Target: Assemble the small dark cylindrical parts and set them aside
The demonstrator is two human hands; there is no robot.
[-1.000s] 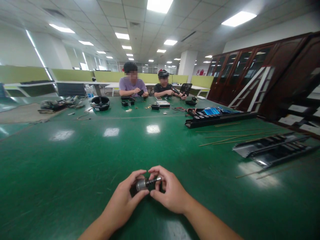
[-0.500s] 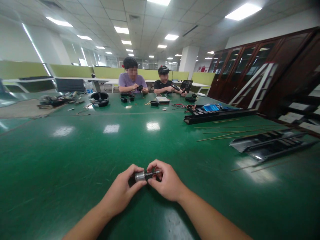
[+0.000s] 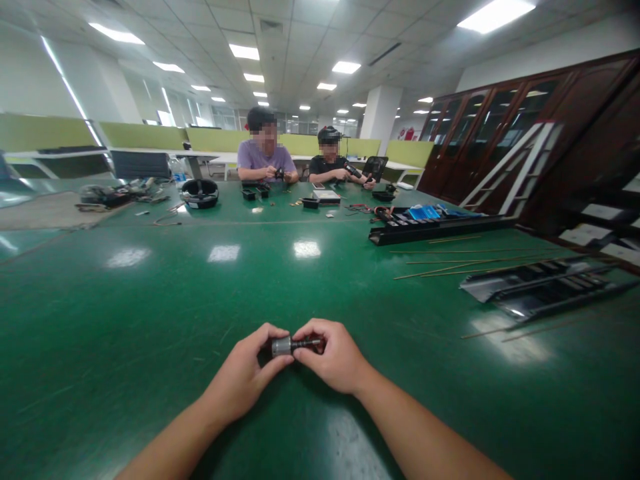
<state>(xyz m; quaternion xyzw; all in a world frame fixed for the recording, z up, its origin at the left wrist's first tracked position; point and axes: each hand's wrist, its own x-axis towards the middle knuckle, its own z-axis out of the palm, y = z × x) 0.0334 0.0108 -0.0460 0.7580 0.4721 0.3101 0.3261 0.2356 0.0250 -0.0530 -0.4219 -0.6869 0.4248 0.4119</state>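
Observation:
Between my hands, just above the green tabletop, lies a small metal cylinder with a shaft [image 3: 282,346]; its silver body is at the left and a dark, stepped shaft points right. My left hand [image 3: 245,373] grips the silver body, thumb below and fingers above. On the shaft side, my right hand [image 3: 333,357] has its thumb and fingers curled round the part, their tips close to the left fingertips. The left end of the cylinder is dark and partly hidden in my left palm. The exact kind of part cannot be made out.
Thin brass-coloured rods [image 3: 450,271] and black metal channels [image 3: 545,293] lie at the right. Farther back are a long black rail [image 3: 430,230], small black trays [image 3: 310,203] and a black headset [image 3: 199,193]. Two people [image 3: 265,157] sit across the table, handling parts.
My right fingers have shifted slightly around the shaft, and the cylinder has turned a little. Across the table, the co-worker in purple has lowered the dark part in their hands.

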